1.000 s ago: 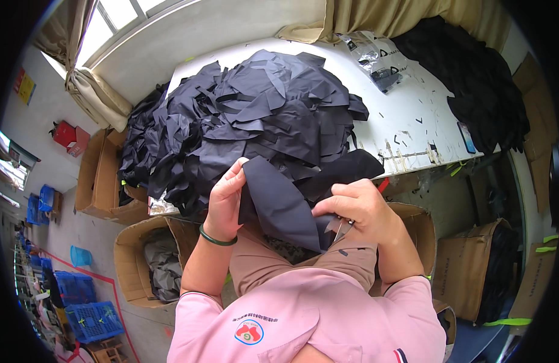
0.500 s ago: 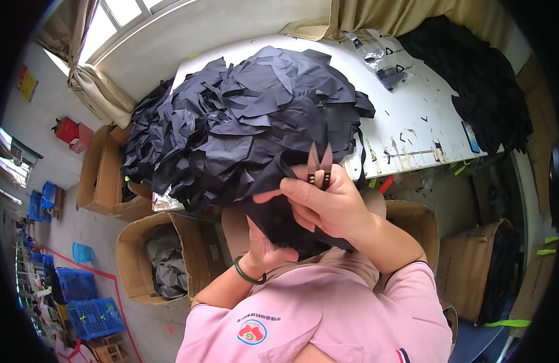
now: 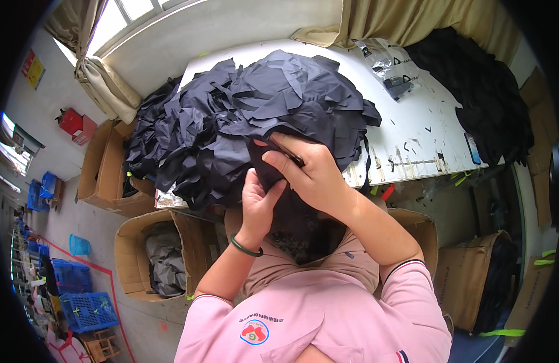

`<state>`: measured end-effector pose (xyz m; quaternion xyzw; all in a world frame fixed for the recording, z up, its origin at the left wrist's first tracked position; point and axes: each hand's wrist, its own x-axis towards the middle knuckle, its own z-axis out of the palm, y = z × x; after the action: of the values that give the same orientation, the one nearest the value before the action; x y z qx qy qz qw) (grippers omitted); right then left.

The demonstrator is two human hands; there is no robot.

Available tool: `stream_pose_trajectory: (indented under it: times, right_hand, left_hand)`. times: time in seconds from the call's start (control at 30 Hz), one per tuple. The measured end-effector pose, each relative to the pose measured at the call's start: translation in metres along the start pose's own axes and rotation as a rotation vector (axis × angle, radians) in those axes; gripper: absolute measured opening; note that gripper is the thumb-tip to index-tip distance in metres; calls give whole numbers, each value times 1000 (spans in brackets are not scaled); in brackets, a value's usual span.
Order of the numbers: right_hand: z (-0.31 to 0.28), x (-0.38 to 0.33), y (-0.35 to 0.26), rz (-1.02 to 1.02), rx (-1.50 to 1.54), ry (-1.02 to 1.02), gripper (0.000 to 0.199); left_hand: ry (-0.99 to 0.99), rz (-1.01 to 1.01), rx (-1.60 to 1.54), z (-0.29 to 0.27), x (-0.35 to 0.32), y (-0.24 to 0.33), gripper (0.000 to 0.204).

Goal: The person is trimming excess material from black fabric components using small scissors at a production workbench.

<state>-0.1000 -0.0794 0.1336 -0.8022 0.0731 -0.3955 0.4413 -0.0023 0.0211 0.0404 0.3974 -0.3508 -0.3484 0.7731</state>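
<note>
A large heap of black fabric pieces (image 3: 304, 91) lies on the white table in front of me. My left hand (image 3: 257, 206) has thumb and fingers closed on a black fabric piece (image 3: 265, 172) at the heap's near edge. My right hand (image 3: 316, 175) grips a pair of thread snips (image 3: 291, 154), of which only a dark part shows between the fingers. The blades point into the fabric and are mostly hidden. More black cloth hangs down below my hands over my lap.
The white table (image 3: 406, 139) bears scraps, a clear plastic bag (image 3: 391, 72), a phone (image 3: 472, 148) and another dark fabric pile (image 3: 488, 97). Cardboard boxes (image 3: 131, 260) stand on the floor at both sides. Blue crates (image 3: 92, 314) stand at far left.
My right hand has moved up and left, tipping the snips from upright into the fabric. My left hand has risen from near my lap to the heap's edge, now pinching the cloth.
</note>
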Motion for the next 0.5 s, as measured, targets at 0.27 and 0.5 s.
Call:
stream_pose_trajectory:
  times: [0.27, 0.5]
  right_hand:
    - [-23, -43, 38, 203, -161, 206, 40]
    - [-46, -110, 74, 551, 20, 228, 63]
  left_hand:
    - [-10, -247, -326, -4, -19, -33, 34]
    - [82, -414, -476, -5, -12, -33, 40]
